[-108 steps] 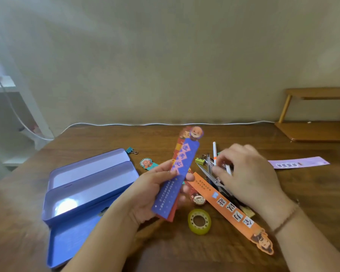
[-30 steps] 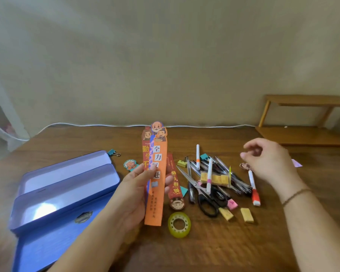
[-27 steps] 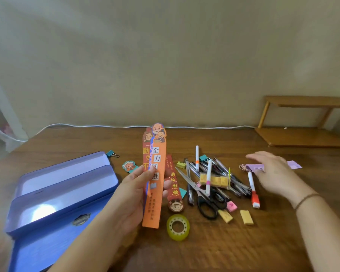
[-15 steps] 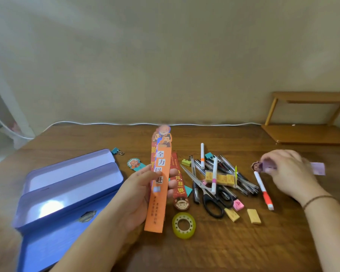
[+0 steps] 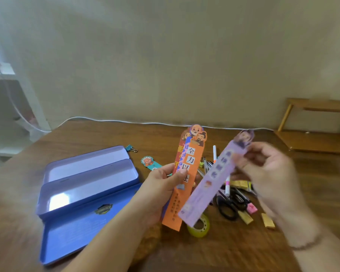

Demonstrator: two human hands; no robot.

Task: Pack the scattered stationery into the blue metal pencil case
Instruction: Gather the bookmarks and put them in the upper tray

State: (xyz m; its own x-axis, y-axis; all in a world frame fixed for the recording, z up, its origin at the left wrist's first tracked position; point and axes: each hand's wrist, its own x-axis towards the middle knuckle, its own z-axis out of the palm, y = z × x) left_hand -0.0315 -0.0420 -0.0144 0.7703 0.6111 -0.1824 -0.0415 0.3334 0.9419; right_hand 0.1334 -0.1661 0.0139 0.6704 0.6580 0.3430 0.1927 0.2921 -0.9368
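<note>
Near the middle of the frame the left hand grips a small stack of bookmarks between thumb and fingers, the orange one in front, and their long axis stands almost upright; just to the right of it the right hand pinches the purple bookmark near its upper end, though this hand is blurred; the purple bookmark slants from the upper right down to the lower left, and its lower end crosses in front of the bottom of the orange one; I judge that the coming move is to lay the purple strip on the stack, so it must be turned until its long axis agrees with the stack; the blue metal pencil case lies open on the worktop in the lower left of the frame, with its long side running from left to right, and the left hand is the nearer one to it; the scissors, the roll of tape and the erasers lie loose in the lower right, not yet packed.
</note>
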